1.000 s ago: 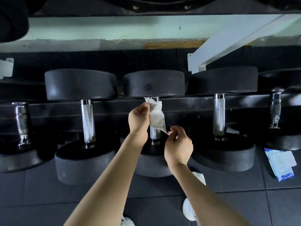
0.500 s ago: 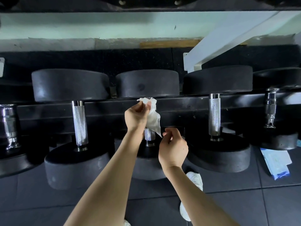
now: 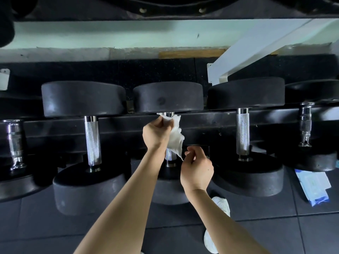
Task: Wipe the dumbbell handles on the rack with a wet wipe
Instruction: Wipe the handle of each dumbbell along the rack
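We grip the wipe (image 3: 175, 138) in the left hand (image 3: 157, 133), fingers curled round it at the top of the middle handle (image 3: 169, 154), just under the far weight (image 3: 167, 97), where the handle crosses the rack (image 3: 201, 121) rail. The wipe drapes down the handle's right side and hides most of it; bare metal shows only at the handle's near end. A second ago the wipe hung flatter; now it is bunched closer against the handle, while the left hand keeps its place at the top. The right hand (image 3: 197, 169) sits just right of the handle's near end, fingers curled, beside the wipe's lowest corner. Earlier it pinched that corner; now we cannot tell whether it touches. Well right of the handle a pack (image 3: 313, 186) lies on the floor (image 3: 256, 235), and a shoe (image 3: 222, 204) shows nearer us than the handle.
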